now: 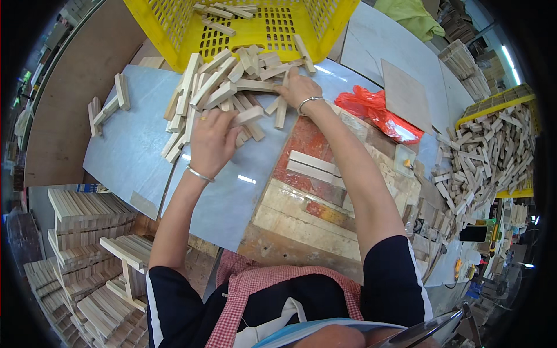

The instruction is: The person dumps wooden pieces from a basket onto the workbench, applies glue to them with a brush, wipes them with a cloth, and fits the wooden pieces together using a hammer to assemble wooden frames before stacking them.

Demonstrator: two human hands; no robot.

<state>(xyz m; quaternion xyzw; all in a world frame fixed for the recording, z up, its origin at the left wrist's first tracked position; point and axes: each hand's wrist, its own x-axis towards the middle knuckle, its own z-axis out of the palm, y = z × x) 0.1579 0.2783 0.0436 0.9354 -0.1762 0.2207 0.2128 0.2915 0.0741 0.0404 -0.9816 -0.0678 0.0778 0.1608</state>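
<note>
A heap of short pale wooden blocks (216,81) lies on the grey-blue tabletop, just in front of a tipped yellow plastic crate (325,35). At the near side of the heap, my left hand (212,142) is closed around a wooden block (248,115) that points to the right. My right hand (301,93) reaches to the heap's right edge, its fingers closed on another wooden block (286,80); the fingertips are partly hidden. Between my forearms, a pair of wooden strips (313,165) lies side by side on a worn work board (290,211).
Several loose blocks (109,109) lie at the left. A red plastic bag (377,113) is right of my right wrist, beside a flat panel (405,95). Another yellow crate (522,98) spills blocks at the far right. Stacked wooden pieces (87,232) stand at the lower left.
</note>
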